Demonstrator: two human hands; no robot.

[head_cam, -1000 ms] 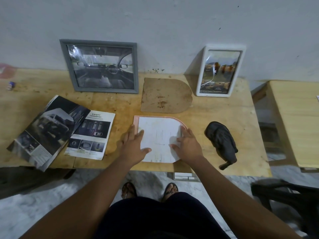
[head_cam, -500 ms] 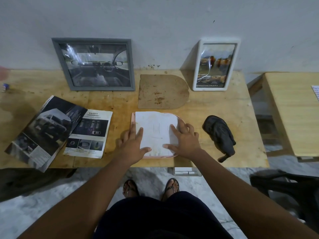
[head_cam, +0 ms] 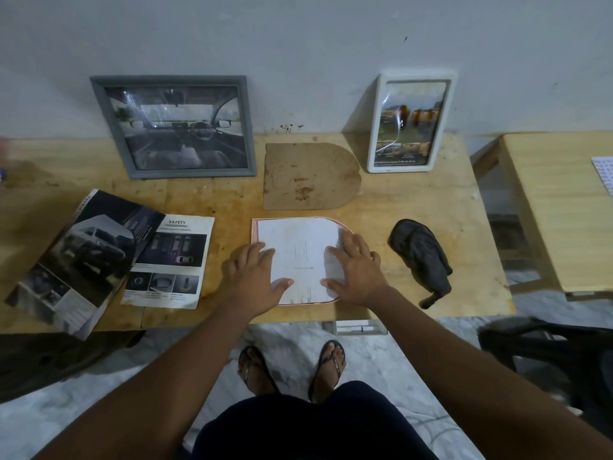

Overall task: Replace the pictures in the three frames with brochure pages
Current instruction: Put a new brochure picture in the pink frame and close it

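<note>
In the head view, both arms reached forward from the bottom edge. The left hand point(head_cam: 255, 277) lay palm down, fingers spread flat, on the left edge of a white sheet point(head_cam: 298, 257); the right hand point(head_cam: 356, 273) pressed flat on its right side in the same way. Neither hand gripped anything: both were open and only bore down on the paper. The sheet lay face down inside a pink arch-shaped frame point(head_cam: 253, 227), which rested flat near the table's front edge, so its printed side could not be seen.

At 12 o'clock from the frame lay a brown backing board point(head_cam: 311, 177) of the same arched outline. At 10 o'clock a grey frame point(head_cam: 172, 126) leaned on the wall with a car-interior picture; at 2 o'clock a white frame point(head_cam: 411, 122) leaned likewise, its glare blurring the picture. At 9 o'clock the brochure point(head_cam: 109, 254) lay open, one corner overhanging the table edge. At 3 o'clock sat a dark figurine point(head_cam: 421, 257), its form hard to make out.

The wooden table point(head_cam: 414, 210) was stained, against a pale wall point(head_cam: 298, 44). A second table point(head_cam: 557, 200) was cut off on the right.
</note>
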